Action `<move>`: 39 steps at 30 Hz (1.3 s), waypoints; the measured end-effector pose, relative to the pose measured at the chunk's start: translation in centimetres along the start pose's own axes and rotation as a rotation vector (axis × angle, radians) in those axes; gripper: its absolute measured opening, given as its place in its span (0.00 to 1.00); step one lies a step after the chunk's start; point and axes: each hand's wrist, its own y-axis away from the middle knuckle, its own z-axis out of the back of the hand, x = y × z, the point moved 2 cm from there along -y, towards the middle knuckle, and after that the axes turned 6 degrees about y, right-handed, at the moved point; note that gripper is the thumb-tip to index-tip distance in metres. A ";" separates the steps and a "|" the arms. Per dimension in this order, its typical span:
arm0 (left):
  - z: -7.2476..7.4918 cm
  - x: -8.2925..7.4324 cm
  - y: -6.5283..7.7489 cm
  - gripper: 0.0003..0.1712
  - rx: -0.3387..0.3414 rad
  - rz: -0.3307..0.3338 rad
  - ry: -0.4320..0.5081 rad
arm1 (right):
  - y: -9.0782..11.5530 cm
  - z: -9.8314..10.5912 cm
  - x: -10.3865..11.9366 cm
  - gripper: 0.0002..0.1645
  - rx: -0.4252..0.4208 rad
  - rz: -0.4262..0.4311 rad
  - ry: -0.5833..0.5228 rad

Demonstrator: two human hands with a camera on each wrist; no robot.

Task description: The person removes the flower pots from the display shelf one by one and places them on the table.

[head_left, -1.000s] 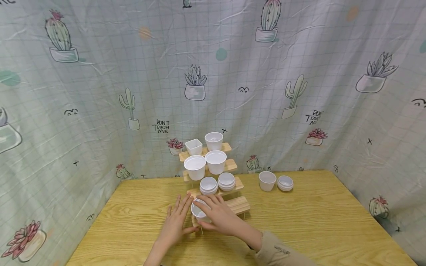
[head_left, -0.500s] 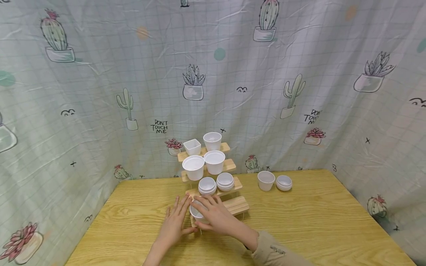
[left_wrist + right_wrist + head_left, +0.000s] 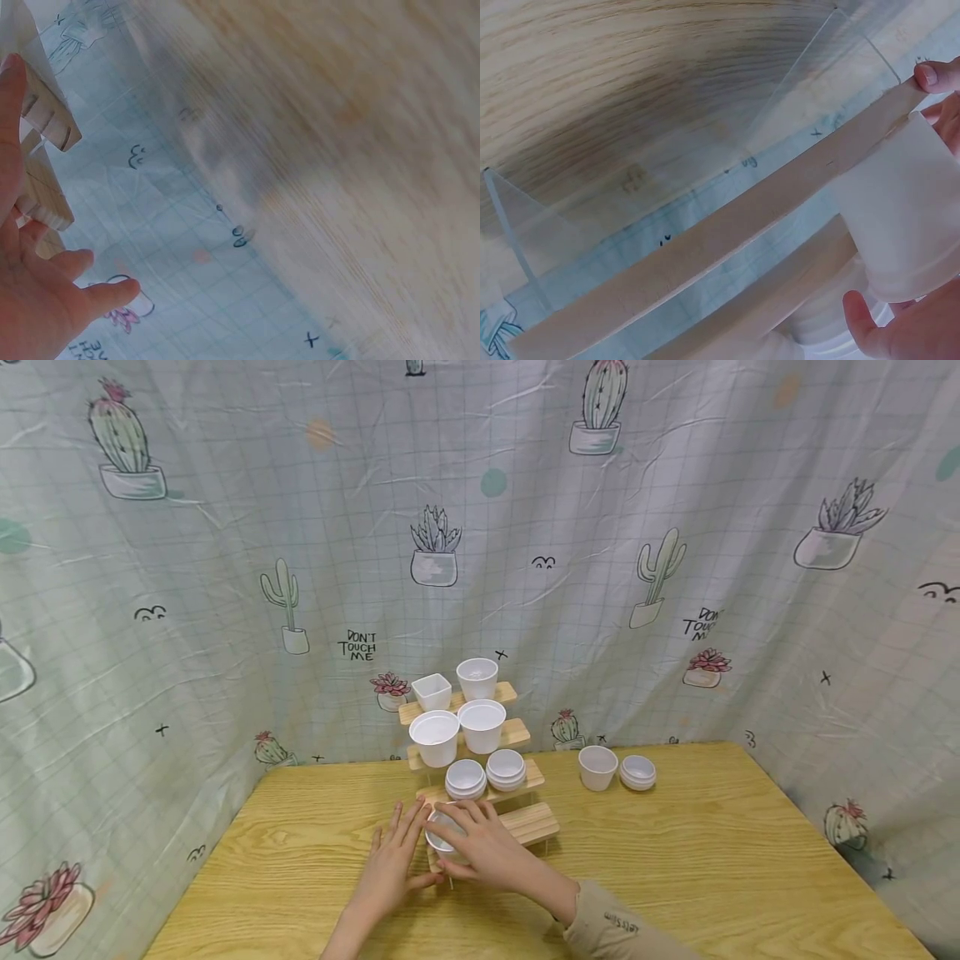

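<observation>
A stepped wooden stand [image 3: 528, 823] with clear side panels bears white plastic pots. On its lowest plank, at the left end, stands a round white pot [image 3: 442, 837], also seen from the side in the right wrist view [image 3: 904, 217]. My right hand [image 3: 487, 850] grips this pot from above, thumb near the front and fingers across the rim, covering part of it. My left hand [image 3: 390, 867] is at the stand's left end with fingers spread and fairly straight. In the right wrist view, the left thumb [image 3: 930, 75] touches the end of the lowest plank [image 3: 727, 232].
Higher planks hold two small ribbed round pots [image 3: 466, 779], two larger round pots [image 3: 435, 737], and at the top a square pot [image 3: 432, 693] beside a round one [image 3: 477, 680]. Right of the stand, a tall pot [image 3: 597, 768] and a low pot [image 3: 637, 772] stand on the wooden table [image 3: 675, 877].
The whole scene has shifted slightly left in the head view. Both hands keep the same places at the stand and the pot.
</observation>
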 end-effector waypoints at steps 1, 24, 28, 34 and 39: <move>0.0 0.0 0.0 0.59 -0.001 -0.002 -0.004 | 0.0 0.0 0.0 0.32 0.005 -0.001 -0.003; 0.0 -0.1 -0.3 0.59 -0.009 -0.007 -0.004 | 0.9 1.0 -0.7 0.25 -0.007 0.019 0.113; 0.1 -0.1 -0.3 0.59 -0.004 -0.004 -0.003 | 1.2 1.2 -0.8 0.25 -0.014 0.013 0.096; 0.1 -0.1 -0.1 0.59 0.004 0.012 -0.011 | 1.5 1.3 -0.7 0.26 -0.019 0.002 0.084; 0.0 -0.2 0.0 0.59 0.003 0.007 -0.019 | 1.9 1.2 -0.7 0.26 -0.011 -0.016 0.088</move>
